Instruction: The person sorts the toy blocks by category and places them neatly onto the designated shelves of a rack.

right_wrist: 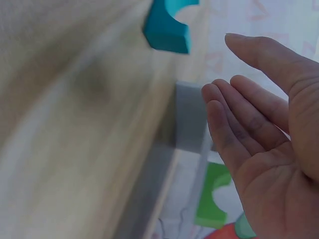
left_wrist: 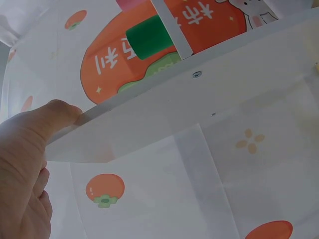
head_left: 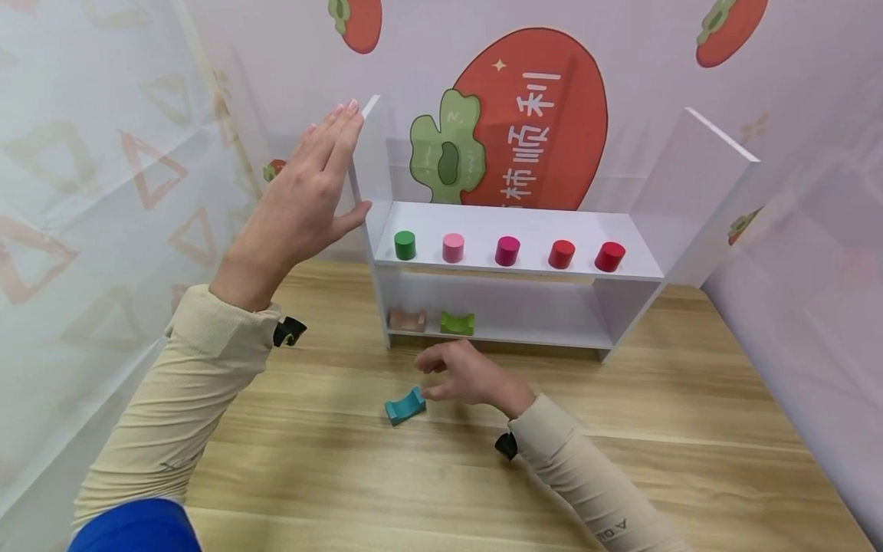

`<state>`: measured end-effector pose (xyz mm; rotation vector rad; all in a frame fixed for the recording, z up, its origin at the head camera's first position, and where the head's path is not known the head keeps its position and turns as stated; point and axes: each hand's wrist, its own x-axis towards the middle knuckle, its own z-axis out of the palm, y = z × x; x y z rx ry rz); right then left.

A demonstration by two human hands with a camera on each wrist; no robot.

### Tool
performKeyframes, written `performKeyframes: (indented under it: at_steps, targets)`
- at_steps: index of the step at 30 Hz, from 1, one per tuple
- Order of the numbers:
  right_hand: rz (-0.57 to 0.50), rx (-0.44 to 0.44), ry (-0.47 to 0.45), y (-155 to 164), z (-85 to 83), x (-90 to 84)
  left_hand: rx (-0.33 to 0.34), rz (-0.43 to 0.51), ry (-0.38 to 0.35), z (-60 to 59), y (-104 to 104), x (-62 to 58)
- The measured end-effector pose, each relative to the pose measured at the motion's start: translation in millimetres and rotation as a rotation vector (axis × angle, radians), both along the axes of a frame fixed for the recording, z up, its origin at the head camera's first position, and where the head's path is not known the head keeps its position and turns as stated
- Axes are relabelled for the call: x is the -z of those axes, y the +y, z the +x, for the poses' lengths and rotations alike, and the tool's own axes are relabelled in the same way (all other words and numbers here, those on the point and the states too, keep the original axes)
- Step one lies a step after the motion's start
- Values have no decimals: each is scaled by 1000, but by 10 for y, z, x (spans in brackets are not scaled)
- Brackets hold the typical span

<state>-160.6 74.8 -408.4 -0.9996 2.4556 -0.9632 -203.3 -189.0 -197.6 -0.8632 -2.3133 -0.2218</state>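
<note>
In the head view my left hand [head_left: 303, 184] is raised at the left side panel [head_left: 375, 153] of a white two-tier shelf [head_left: 524, 222]. Its fingers extend along the panel's upper part; in the left wrist view the thumb [left_wrist: 62, 114] lies at the panel's edge. My right hand [head_left: 469, 372], palm up in its wrist view, has its fingers slightly bent and thumb apart, with nothing between them. Just left of its fingertips, a teal block with a curved hollow [head_left: 405, 406] lies on the wooden table [head_left: 310, 460].
On the upper shelf stand a green cylinder [head_left: 405, 245], a pink one [head_left: 453, 248], a magenta one [head_left: 507, 251] and red ones [head_left: 562, 254]. The lower shelf bears a beige hollowed block [head_left: 408, 320] and a lime-green one [head_left: 457, 323]. A printed curtain [head_left: 648, 92] hangs behind.
</note>
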Motion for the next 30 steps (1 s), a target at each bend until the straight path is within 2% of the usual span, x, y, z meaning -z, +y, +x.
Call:
performKeyframes:
  at_steps: [13, 22, 30]
  targets:
    - [0, 23, -60, -82, 54, 290, 7, 9, 1, -23, -8, 18]
    - [-30, 36, -65, -79, 48, 398, 11, 7, 2, -22, -1, 9]
    - [-37, 48, -57, -79, 67, 415, 17, 4, 11, -15, -4, 18]
